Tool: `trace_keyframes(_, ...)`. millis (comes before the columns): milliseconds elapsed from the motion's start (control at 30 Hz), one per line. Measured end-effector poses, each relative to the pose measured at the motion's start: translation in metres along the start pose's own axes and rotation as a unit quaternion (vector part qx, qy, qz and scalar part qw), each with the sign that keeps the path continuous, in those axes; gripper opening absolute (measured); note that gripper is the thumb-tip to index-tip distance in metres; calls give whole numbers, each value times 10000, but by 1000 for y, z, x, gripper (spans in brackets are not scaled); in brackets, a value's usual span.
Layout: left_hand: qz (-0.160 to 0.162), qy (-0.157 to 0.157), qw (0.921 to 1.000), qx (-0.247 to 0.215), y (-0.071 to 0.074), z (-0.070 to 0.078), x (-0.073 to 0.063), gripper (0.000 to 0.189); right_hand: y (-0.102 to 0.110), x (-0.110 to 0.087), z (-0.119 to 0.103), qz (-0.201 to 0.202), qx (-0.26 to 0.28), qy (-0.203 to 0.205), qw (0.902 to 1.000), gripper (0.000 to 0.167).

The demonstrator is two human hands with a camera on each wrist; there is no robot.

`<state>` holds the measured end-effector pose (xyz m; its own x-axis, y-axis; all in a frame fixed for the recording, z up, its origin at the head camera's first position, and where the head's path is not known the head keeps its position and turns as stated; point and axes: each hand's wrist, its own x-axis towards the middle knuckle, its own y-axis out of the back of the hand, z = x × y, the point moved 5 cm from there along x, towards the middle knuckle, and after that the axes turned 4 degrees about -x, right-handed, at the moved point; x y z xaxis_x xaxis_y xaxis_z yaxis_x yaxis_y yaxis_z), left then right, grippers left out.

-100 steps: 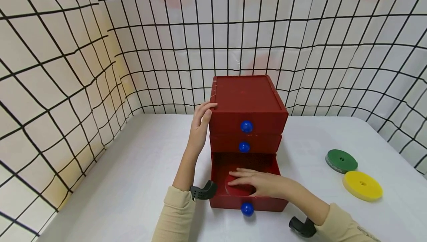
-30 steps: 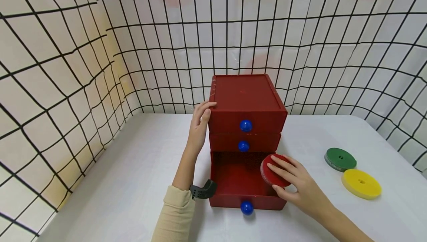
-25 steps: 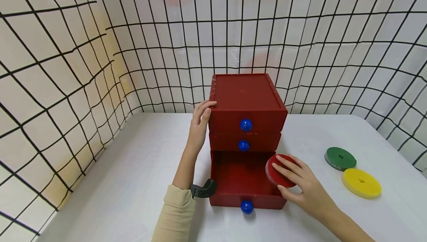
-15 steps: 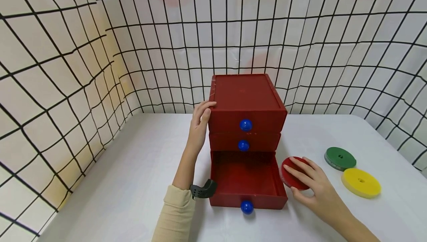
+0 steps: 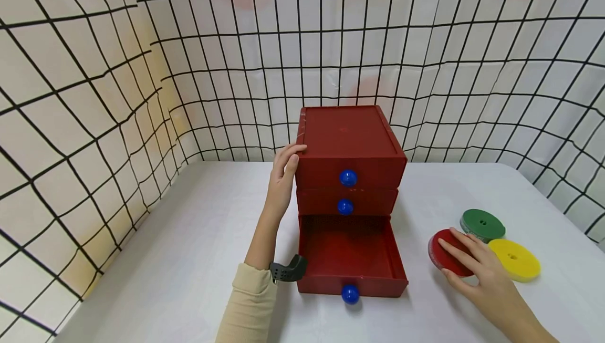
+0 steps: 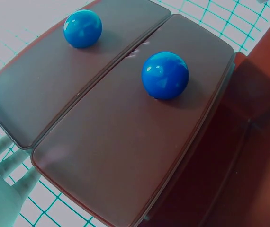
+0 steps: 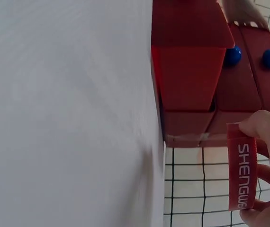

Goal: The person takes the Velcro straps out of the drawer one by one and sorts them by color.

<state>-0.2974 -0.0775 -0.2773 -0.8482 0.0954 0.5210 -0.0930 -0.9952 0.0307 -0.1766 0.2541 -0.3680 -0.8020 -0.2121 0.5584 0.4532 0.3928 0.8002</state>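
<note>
In the head view my right hand [image 5: 487, 280] grips a flat red roll [image 5: 444, 253], with the fingers over its face and the thumb at the near rim. White lettering, "SHENGW…", shows on the rim of this roll [image 7: 243, 175] in the right wrist view; it is held off the table, right of the drawer cabinet. My left hand [image 5: 282, 183] rests against the upper left side of the red drawer cabinet [image 5: 347, 133], fingertips over the top edge. The cabinet's bottom drawer [image 5: 352, 285] is pulled out, with nothing visible inside. Its two upper drawers are closed.
A green roll [image 5: 477, 222] and a yellow roll [image 5: 517, 261] lie on the white table [image 5: 212, 227] just beyond the right hand, which partly covers both. Blue ball knobs [image 5: 348, 177] stick out from the drawer fronts. Black netting [image 5: 264, 70] surrounds the table's back and sides.
My right hand has lifted the red roll out of the bottom drawer and carried it right, towards the green and yellow rolls. The left hand has stayed on the cabinet.
</note>
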Motion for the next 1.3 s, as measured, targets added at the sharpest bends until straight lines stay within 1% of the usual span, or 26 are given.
trace_keyframes(133, -6, -1, 10000, -15, 0, 0, 0, 32, 1, -7, 12, -244, 3, -364, 9990, 62)
trace_keyframes(233, -25, -20, 10000, -21, -1, 0, 0, 32, 4, -13, 20, -179, -56, -405, 9990, 63)
trace_keyframes(333, -33, -44, 10000, -38, -1, -1, 0, 32, 7, -19, 28, -34, -156, -343, 9993, 66)
trace_keyframes(467, -48, -55, 10000, -42, -1, 0, 1, 32, 9, -27, 40, 1, -311, -430, 9986, 70)
trace_keyframes(500, -52, -55, 10000, -33, -1, 0, 1, 32, 9, -30, 43, -22, -334, -506, 9982, 70)
trace_keyframes(567, -55, -59, 10000, -20, -1, 0, 1, 32, 8, -35, 52, -232, -388, -802, 9958, 70)
trace_keyframes(633, -54, -61, 10000, -3, -1, -1, 1, 32, 7, -41, 62, -469, -436, -1140, 9914, 68)
trace_keyframes(733, -47, -48, 10000, 3, 0, 0, 0, 32, 2, -51, 80, -978, -559, -1757, 9780, 67)
trace_keyframes(867, -36, -47, 10000, 2, 0, 0, -1, 32, -1, -62, 100, -1436, -691, -2209, 9622, 68)
trace_keyframes(1000, -11, -66, 10000, -30, 1, -1, -1, 32, -1, -71, 113, -1873, -717, -2392, 9500, 71)
trace_keyframes(1067, 0, -71, 10000, -65, 1, -4, -1, 32, 0, -74, 117, -2027, -747, -2471, 9446, 72)
trace_keyframes(1167, 9, -134, 9999, -51, 3, -13, 2, 32, 1, -77, 120, -2157, -790, -2521, 9401, 71)
trace_keyframes(1300, 23, -224, 9997, 16, 5, -27, 7, 39, 2, -79, 123, -2244, -856, -2578, 9359, 71)
